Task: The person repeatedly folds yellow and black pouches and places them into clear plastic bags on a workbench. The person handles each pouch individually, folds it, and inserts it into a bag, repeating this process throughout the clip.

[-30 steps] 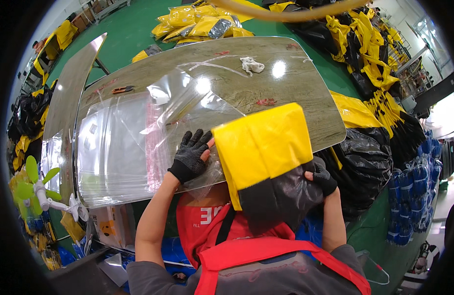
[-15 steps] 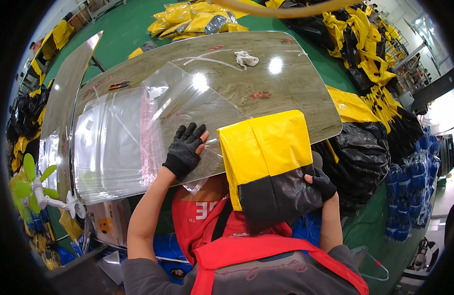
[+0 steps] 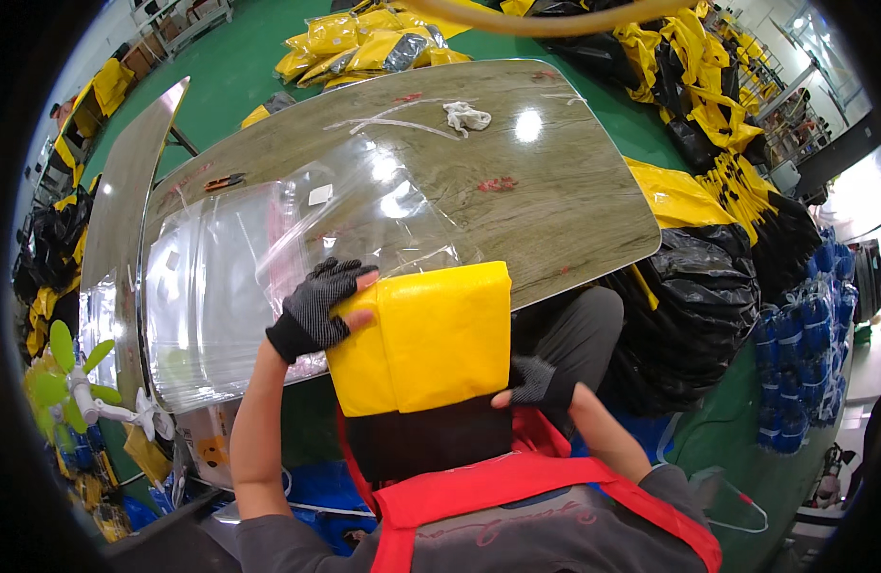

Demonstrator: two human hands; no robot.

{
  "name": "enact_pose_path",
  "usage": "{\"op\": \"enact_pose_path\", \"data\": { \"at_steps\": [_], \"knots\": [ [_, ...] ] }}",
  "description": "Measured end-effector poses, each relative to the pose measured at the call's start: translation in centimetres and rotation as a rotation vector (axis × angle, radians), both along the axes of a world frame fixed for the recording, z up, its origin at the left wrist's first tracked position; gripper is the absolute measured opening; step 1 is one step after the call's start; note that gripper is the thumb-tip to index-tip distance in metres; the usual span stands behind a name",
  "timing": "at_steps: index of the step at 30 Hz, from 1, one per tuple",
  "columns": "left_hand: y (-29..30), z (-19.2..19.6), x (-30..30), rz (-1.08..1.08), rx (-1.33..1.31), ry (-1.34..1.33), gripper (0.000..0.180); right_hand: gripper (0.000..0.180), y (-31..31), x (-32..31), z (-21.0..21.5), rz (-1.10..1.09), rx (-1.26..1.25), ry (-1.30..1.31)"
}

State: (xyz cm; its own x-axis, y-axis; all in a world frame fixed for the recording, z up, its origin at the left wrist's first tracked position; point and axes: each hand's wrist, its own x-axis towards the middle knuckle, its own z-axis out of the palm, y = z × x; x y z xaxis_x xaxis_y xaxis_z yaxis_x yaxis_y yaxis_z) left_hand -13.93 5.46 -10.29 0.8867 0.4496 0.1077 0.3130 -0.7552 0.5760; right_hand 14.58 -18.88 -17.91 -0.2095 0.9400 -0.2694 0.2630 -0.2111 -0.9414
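A folded yellow-and-black plastic sheet (image 3: pixel 440 334) is at the near edge of the table, its yellow part farther from me and its black part over my lap. My gloved left hand (image 3: pixel 321 306) is at its far left corner, with the thumb on the yellow face and the fingers curled beside it. My gloved right hand (image 3: pixel 545 384) grips the right edge where the colours meet, its thumb on top and the other fingers partly hidden. Just beyond the sheet lies a clear plastic bag (image 3: pixel 402 220), its near part covered by the sheet.
A stack of clear bags (image 3: pixel 211 296) covers the table's left side. A small cutter (image 3: pixel 225 181) and a crumpled white cloth (image 3: pixel 467 116) lie farther back. Black-and-yellow bundles (image 3: pixel 698 296) stand at the right, and a green-bladed fan (image 3: pixel 78 382) at the left.
The folded sheet has moved left and toward me with my right hand. My left hand has shifted left, from lying on the bag to the sheet's corner. The clear bag has shifted and rumpled.
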Motion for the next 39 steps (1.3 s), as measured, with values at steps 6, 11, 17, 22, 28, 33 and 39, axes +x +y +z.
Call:
{"op": "enact_pose_path", "data": {
  "at_steps": [6, 11, 17, 22, 28, 33, 39],
  "knots": [
    [-2.7, 0.8, 0.1, 0.070, 0.172, 0.043, 0.042, 0.034, 14.6, 4.3, 3.2, -0.380, 0.344, -0.122],
    [-4.1, 0.1, -0.1, 0.248, 0.341, 0.125, 0.050, 0.030, 18.2, 3.6, 3.7, -0.010, 0.147, 0.002],
    [-5.8, -3.8, -0.9, 0.452, 0.223, -0.042, 0.043, 0.023, 12.0, 4.1, 4.0, -0.263, -0.064, 0.318],
    [-6.2, -4.8, -0.5, 0.520, 0.172, -0.158, 0.040, 0.023, 11.2, 2.2, 0.4, -0.448, 0.198, -0.268],
    [-6.6, -4.9, -0.4, 0.586, 0.118, -0.214, 0.037, 0.032, 5.6, -0.4, -0.8, -0.384, 0.547, -0.872],
    [-6.6, -5.6, -0.8, 0.601, 0.164, -0.290, 0.033, 0.031, 7.1, 0.7, 1.5, -0.730, 0.207, -0.132],
    [-6.1, -6.4, -3.2, 0.676, -0.728, -0.863, 0.076, 0.035, 8.9, -2.3, 1.4, -0.508, 0.152, 0.316]
  ]
}}
